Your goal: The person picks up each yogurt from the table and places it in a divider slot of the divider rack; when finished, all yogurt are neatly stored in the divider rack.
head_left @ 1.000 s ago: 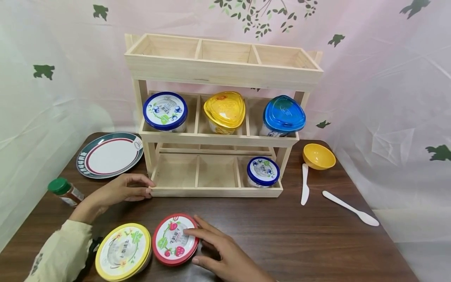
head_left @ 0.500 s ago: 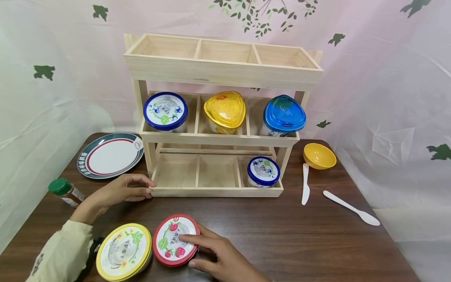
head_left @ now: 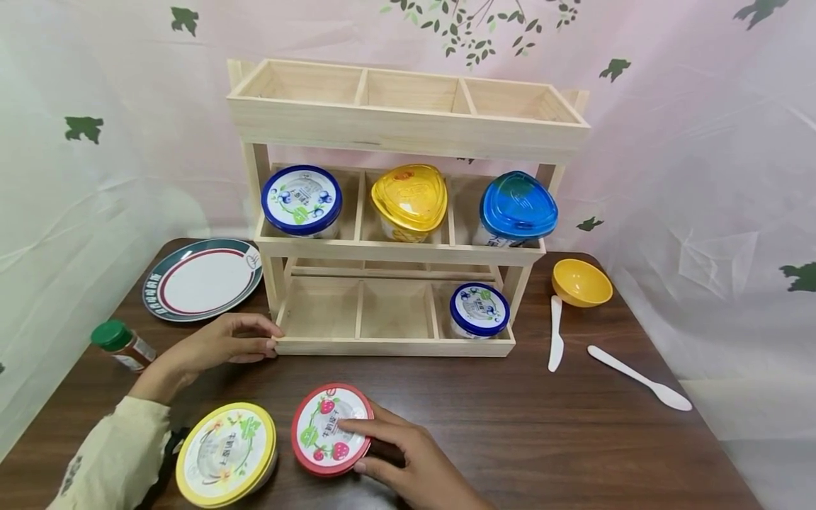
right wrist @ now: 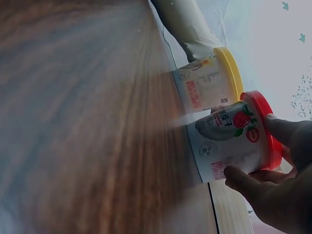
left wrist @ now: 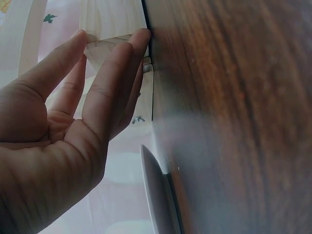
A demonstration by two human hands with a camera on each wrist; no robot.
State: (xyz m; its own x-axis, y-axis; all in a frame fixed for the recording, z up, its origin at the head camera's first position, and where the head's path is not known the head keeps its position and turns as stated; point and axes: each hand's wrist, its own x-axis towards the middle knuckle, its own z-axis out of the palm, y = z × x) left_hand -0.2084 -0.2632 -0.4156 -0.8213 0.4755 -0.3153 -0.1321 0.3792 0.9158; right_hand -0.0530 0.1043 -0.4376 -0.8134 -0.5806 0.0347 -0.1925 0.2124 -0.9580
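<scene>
My right hand (head_left: 414,453) holds a round tub with a red strawberry lid (head_left: 321,418), its index finger lying over the lid. In the right wrist view the tub's white side (right wrist: 226,141) shows, with the thumb against it. Just left of it stands a similar tub with a yellow lid (head_left: 226,453). My left hand (head_left: 223,340) grips the lower left front corner of a three-tier wooden rack (head_left: 395,347). Thumb and fingers lie on either side of that corner in the left wrist view, the wood (left wrist: 112,24) between their tips.
Lidded tubs fill the rack's middle tier, among them a yellow-lidded one (head_left: 411,198); a blue-lidded tub (head_left: 479,309) sits bottom right. At left are a plate (head_left: 204,280) and a green-capped jar (head_left: 121,343). At right are a yellow bowl (head_left: 581,282), white knife (head_left: 556,336) and white spoon (head_left: 637,375).
My right hand has closed further round the red-lidded tub and moved it slightly right, widening the gap to the yellow-lidded tub. The left hand stays at the rack's corner.
</scene>
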